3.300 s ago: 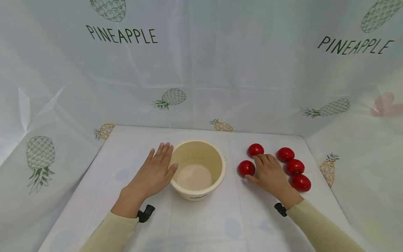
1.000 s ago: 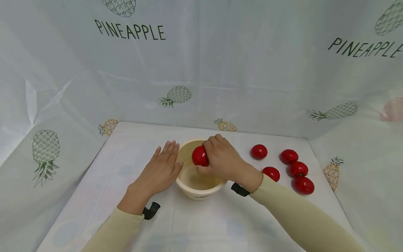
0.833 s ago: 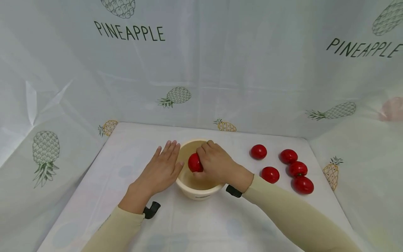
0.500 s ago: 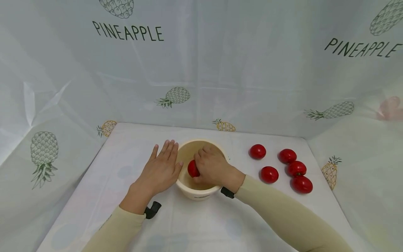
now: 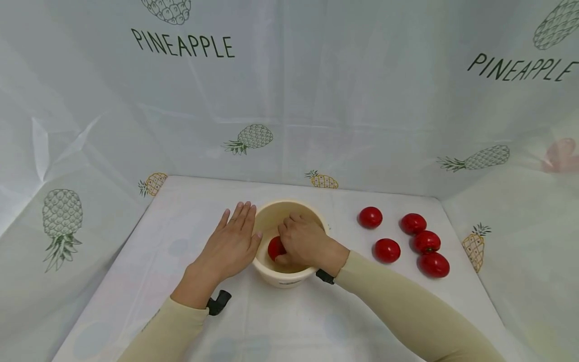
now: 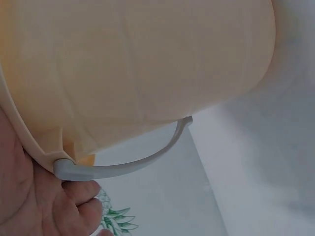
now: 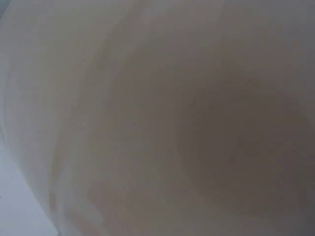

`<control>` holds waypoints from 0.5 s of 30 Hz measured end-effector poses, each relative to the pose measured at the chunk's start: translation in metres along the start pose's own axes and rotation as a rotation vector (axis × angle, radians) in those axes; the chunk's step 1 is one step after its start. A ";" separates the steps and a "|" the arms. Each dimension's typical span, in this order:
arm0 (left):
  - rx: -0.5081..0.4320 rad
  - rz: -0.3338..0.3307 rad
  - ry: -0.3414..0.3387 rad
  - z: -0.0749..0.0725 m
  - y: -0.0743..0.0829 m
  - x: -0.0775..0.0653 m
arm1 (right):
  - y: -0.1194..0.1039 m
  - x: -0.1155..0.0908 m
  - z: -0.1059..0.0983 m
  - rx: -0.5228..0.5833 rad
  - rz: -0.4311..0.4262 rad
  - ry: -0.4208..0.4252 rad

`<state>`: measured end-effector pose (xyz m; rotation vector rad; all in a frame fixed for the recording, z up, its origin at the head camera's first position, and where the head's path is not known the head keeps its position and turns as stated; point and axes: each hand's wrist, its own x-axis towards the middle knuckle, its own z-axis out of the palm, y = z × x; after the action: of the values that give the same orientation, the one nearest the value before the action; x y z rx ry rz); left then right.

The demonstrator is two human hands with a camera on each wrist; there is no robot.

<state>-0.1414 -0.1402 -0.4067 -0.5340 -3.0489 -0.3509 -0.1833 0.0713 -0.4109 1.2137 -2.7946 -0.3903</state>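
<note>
A cream plastic bucket [image 5: 284,279] stands upright on the table. Inside it, my right hand [image 5: 302,242] holds a red tomato [image 5: 275,248] down low, fingers curled round it and partly covering it. My left hand [image 5: 229,246] lies along the bucket's left rim, fingers straight and thumb at the edge. In the left wrist view, the palm [image 6: 44,206] presses against the rim beside the grey handle [image 6: 128,169]. The right wrist view shows only a blurred, close bucket wall [image 7: 123,123]; the tomato is hidden there.
Several more tomatoes lie to the right of the bucket: two stand apart, a far one [image 5: 370,217] and a nearer one [image 5: 386,250], while others form a row [image 5: 426,242] near the table's right edge. Pineapple-printed sheeting [image 5: 353,100] hangs behind and at both sides.
My right hand has gone from among the tomatoes on the right into the bucket, carrying one, and has sunk lower in the last second. My left hand stays at the rim.
</note>
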 end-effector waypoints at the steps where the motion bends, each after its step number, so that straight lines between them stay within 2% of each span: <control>1: -0.005 -0.001 0.001 0.000 0.000 0.000 | 0.000 0.000 0.000 -0.004 -0.001 0.026; 7: -0.027 -0.005 0.005 0.002 -0.002 0.000 | 0.001 0.000 0.000 -0.012 -0.008 0.223; 10: -0.040 -0.006 0.004 0.002 -0.002 0.000 | 0.005 -0.003 -0.002 0.030 0.004 0.332; 15: -0.066 -0.006 0.003 0.002 -0.002 0.000 | 0.027 -0.019 -0.012 0.112 0.057 0.495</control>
<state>-0.1420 -0.1413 -0.4095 -0.5274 -3.0455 -0.4529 -0.1876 0.1004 -0.3919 1.0668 -2.4362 0.0693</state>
